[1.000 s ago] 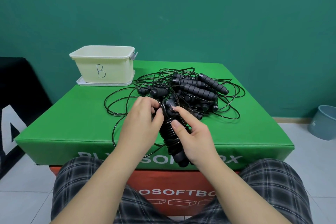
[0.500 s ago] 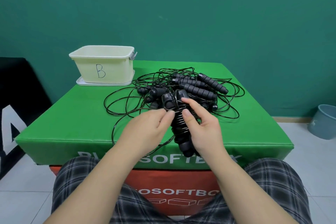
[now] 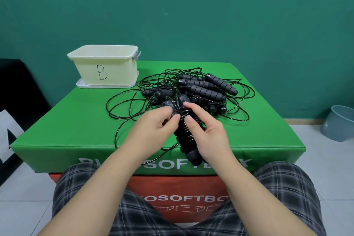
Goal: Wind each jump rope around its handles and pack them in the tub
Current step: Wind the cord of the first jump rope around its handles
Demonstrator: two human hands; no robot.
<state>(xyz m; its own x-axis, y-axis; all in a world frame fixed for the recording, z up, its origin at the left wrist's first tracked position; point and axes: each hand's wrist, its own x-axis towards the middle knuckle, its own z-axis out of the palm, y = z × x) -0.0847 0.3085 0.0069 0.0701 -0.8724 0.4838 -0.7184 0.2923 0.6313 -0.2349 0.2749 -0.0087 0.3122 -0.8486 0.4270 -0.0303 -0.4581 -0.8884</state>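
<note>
My knees point(image 3: 277, 197) in plaid cloth sit nearest, either side of the red base of the soft box point(image 3: 182, 191). Just above them, over the near edge of the green desk point(image 3: 63, 126), my right hand point(image 3: 208, 136) wraps a pair of black handles point(image 3: 186, 140) held side by side, tilted with their butt ends toward me and their caps pointing away. Cord is already coiled round the middle of the 2 handles in tight turns. My right grip is closed on this bundle, thumb laid along the coils and index finger stretched up to the cap of the farther handle. My left hand point(image 3: 155, 128) is at the bundle's upper end, its grip pinching the black cord point(image 3: 178, 113) between thumb and fingertips right beside the left handle's cap. A loose run of the same cord point(image 3: 122, 132) drops from there, loops out over the desk to my left and comes back under my left wrist.

Beyond my hands lies the pile of unwound jump ropes point(image 3: 201, 90), a tangle of black handles and thin loops spread across the middle of the desk. Farther still, at the far left corner of the desk, stands the cream tub point(image 3: 107, 67), marked B, resting on its lid point(image 3: 103, 85), well apart from the bundle. A grey bin point(image 3: 339, 124) stands on the floor to the right, against the teal wall point(image 3: 191, 15).
</note>
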